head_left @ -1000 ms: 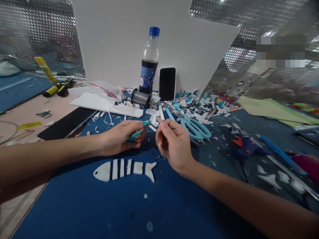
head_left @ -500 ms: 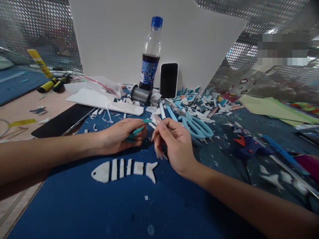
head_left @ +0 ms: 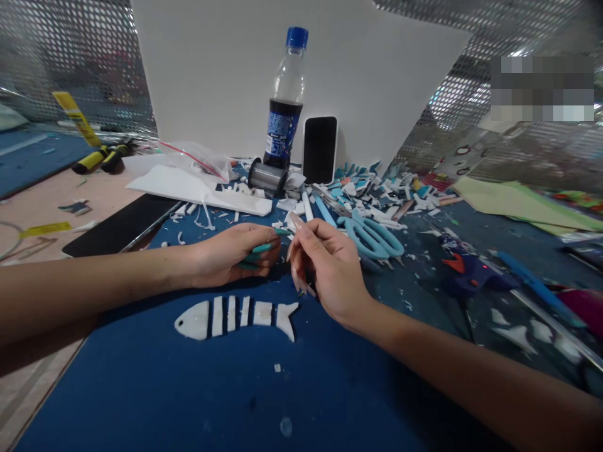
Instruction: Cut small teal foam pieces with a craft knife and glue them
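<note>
My left hand [head_left: 230,254] is closed around a small teal tool [head_left: 261,248], and its teal tip pokes out past the fingers. My right hand [head_left: 330,270] is right beside it with thumb and fingers pinched together near that tip; whatever sits between them is too small to make out. Both hands hover just above a blue mat [head_left: 198,383]. Directly in front of them on the mat lies a white foam fish [head_left: 235,316] cut into several separate strips, with head at the left and tail at the right.
Light-blue scissors [head_left: 374,235] lie just right of my right hand, among many white and blue foam scraps [head_left: 377,191]. Behind stand a cola bottle [head_left: 285,107], a phone [head_left: 320,149], a wire spool [head_left: 265,177] and a white board [head_left: 226,75]. A blue glue gun [head_left: 466,273] lies at the right.
My right hand has shifted slightly left, closer to the left hand's teal tool. The view has tilted a little; the fish has not moved.
</note>
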Tool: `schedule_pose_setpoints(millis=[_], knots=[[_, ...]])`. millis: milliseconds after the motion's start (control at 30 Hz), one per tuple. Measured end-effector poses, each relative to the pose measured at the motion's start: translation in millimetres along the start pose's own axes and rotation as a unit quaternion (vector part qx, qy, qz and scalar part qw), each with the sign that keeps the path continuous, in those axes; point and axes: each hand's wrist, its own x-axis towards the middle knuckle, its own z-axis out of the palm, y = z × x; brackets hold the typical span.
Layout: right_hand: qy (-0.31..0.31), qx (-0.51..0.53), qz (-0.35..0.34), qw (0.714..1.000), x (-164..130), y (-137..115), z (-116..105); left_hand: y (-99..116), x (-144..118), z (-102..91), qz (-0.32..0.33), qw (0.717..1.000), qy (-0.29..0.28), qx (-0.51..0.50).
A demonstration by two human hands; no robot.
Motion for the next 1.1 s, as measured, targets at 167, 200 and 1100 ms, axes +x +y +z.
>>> schedule_pose_setpoints(millis=[167, 200, 1100], knots=[[-0.006, 0.026, -0.014, 1.000, 1.1, 1.9, -0.9, 2.6, -3.2, 1.7, -0.028, 1.000, -0.003, -0.009], [-0.006, 0.025, -0.015, 1.000, 1.2, 2.2, -0.9, 2.9, -3.1, 1.6, -0.028, 1.000, -0.004, -0.012], [-0.016, -0.001, -0.021, 1.000, -1.4, -3.0, 2.1, 2.9, -1.1, 1.9, -0.021, 1.000, 0.000, -0.006]])
